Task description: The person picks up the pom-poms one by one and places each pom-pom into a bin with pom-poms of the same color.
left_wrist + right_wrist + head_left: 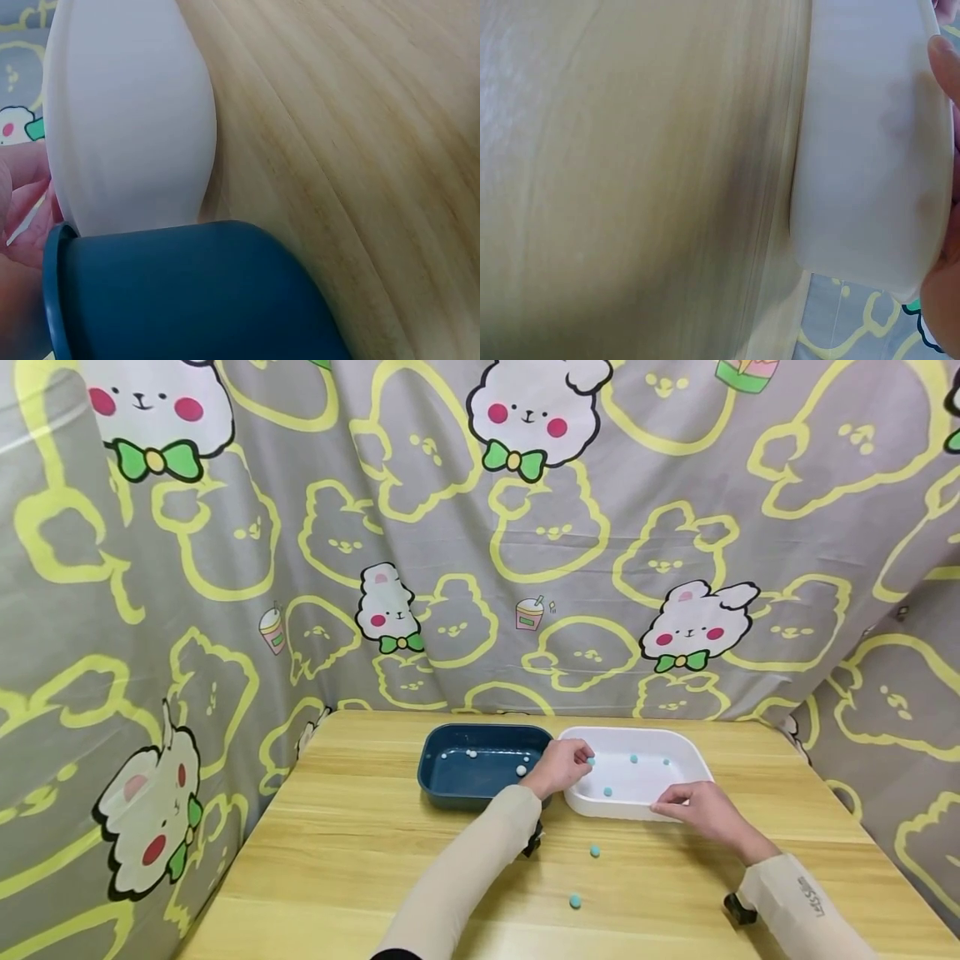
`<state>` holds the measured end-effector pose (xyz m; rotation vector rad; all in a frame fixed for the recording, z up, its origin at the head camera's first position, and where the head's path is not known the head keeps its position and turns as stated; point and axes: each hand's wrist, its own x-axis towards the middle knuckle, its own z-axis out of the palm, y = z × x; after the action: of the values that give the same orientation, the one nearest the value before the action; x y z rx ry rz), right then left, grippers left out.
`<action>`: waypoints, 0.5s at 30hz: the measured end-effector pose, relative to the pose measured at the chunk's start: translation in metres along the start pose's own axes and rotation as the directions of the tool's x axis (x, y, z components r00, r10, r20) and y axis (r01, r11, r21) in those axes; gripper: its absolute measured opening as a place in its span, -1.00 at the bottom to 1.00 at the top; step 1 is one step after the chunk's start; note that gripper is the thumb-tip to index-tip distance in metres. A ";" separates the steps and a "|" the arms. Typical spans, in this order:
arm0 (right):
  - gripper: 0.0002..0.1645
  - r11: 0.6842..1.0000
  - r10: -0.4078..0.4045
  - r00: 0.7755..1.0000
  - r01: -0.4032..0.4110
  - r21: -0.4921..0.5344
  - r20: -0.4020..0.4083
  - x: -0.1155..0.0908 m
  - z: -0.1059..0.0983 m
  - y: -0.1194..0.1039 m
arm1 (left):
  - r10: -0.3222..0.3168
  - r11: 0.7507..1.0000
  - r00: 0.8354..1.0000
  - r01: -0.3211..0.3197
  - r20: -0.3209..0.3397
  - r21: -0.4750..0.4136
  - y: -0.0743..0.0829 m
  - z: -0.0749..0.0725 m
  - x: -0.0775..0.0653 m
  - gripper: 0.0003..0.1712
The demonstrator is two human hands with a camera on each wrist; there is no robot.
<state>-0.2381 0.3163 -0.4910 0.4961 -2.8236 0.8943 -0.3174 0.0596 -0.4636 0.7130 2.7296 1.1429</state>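
My left hand (558, 767) reaches over the left end of the white tray (637, 811), with a small teal ball (591, 762) at its pinched fingertips. Two more teal balls, one in the middle (633, 759) and one nearer the front (607, 792), lie in that tray, along with a smaller one to the right. At the front right, my right hand (703, 811) grips the white tray's rim, its thumb (943, 64) outside the wall. The dark blue tray (457, 801) stands close on the left, under my left wrist, holding several white balls (521, 771).
Two loose teal balls lie on the wooden table (337, 860) in front of the trays, one farther back (595, 851) and one nearer (575, 902). A patterned curtain (450, 543) hangs behind the table and along its sides.
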 end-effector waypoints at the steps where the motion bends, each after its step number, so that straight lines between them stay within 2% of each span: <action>1: -0.83 1.000 0.001 1.000 -0.001 0.000 0.000 0.000 0.000 0.000 | -0.015 1.000 1.000 0.015 -0.005 -0.008 0.000 0.000 0.000 -0.82; 4: -0.83 1.000 0.006 1.000 -0.006 -0.001 0.005 0.001 0.000 -0.001 | -0.049 0.998 0.999 0.048 -0.010 -0.051 0.000 0.001 -0.003 -0.71; 7: -0.83 1.000 0.010 1.000 -0.010 0.002 0.008 0.000 0.000 -0.001 | -0.033 0.996 0.999 0.032 -0.006 -0.088 0.001 -0.001 -0.012 -0.69; 10: -0.82 1.000 0.008 1.000 -0.008 -0.002 0.009 0.000 0.000 -0.002 | 0.052 0.997 0.998 -0.050 0.033 -0.067 0.002 -0.007 -0.027 -0.73; 12: -0.82 1.000 0.006 1.000 -0.006 -0.002 0.009 0.000 -0.001 -0.002 | 0.119 0.993 0.989 -0.116 0.082 -0.037 0.004 -0.013 -0.041 -0.76; 15: -0.80 1.000 0.009 1.000 -0.009 -0.002 0.010 0.001 -0.002 -0.003 | 0.229 0.971 0.954 -0.237 0.192 0.017 0.006 -0.022 -0.063 -0.83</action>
<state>-0.2380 0.3153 -0.4876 0.4892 -2.8373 0.8927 -0.2648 0.0203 -0.4498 1.1134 2.5674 1.0030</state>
